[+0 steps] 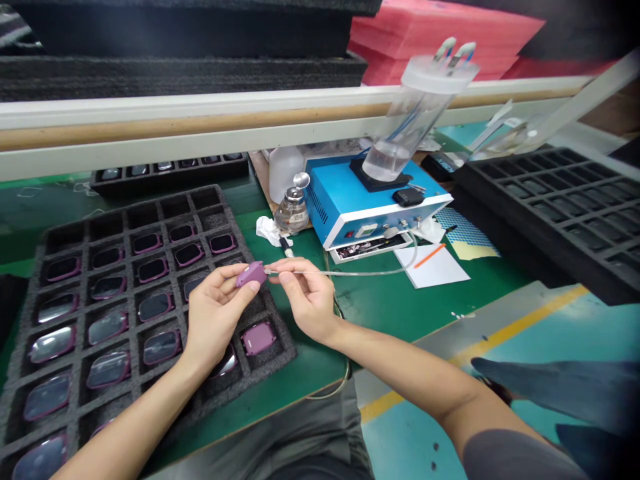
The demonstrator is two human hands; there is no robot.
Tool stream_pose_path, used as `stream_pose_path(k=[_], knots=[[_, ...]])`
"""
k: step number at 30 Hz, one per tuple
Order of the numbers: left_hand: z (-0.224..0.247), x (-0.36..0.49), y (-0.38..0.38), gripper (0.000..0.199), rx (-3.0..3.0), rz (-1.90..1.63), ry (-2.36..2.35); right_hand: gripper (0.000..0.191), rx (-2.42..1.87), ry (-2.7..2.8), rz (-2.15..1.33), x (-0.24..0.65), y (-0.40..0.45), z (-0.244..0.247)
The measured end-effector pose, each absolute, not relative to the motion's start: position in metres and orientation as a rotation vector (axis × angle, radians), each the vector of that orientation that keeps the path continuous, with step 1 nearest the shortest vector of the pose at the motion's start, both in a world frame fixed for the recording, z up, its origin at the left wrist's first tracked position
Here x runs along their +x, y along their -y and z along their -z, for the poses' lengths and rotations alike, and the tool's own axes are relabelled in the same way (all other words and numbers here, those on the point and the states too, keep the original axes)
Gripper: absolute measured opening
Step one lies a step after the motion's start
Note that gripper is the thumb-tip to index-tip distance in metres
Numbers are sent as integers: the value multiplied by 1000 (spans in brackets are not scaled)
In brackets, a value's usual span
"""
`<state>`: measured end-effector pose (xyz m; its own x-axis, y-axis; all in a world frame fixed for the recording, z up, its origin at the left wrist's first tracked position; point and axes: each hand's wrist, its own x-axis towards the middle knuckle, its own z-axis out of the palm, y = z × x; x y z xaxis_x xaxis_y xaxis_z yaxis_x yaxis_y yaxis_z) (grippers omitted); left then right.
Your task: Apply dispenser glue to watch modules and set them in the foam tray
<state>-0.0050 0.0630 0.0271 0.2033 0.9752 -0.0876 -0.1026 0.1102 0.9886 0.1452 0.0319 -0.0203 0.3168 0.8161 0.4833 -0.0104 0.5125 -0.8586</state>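
A purple watch case (pixel 251 274) is pinched between the thumb and fingers of my left hand (pixel 220 303), held above the foam tray (pixel 293 357). My right hand (pixel 311 299) grips the end of a thin clear tube (pixel 360 273), its tip against or very near the right edge of the case. From there the tube runs right to the front of a blue dispenser box (pixel 375 207). In the tray below lie several purple watch cases with dark screens, and one purple case (pixel 259 338) with its back up.
Behind my hands stand a glass pump bottle (pixel 293 212), crumpled tissue (pixel 270 230) and a white jug (pixel 285 170). A tilted clear cylinder (pixel 393 143) with liquid tops the blue box. White paper (pixel 433 265) with an orange stick lies right; another black tray (pixel 565 200) sits beyond. A shelf rail (pixel 200 127) crosses above.
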Motion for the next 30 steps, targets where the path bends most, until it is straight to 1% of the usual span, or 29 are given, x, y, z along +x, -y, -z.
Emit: stream_pose_path(k=[9, 14, 19, 26, 30], knots=[[-26, -5, -63, 47, 1144, -1056, -1009, 14, -893, 1120, -662, 145, -31, 21], [-27, -4, -63, 49, 1142, -1055, -1023, 12, -872, 1119, -651, 145, -32, 22], [-27, -4, -64, 52, 1154, -1053, -1031, 15, -900, 1121, -657, 145, -32, 21], [-27, -4, -63, 49, 1148, -1054, -1017, 12, -880, 1122, -657, 145, -31, 21], [-27, -5, -63, 49, 1153, -1050, -1027, 14, -899, 1120, -667, 145, -31, 21]])
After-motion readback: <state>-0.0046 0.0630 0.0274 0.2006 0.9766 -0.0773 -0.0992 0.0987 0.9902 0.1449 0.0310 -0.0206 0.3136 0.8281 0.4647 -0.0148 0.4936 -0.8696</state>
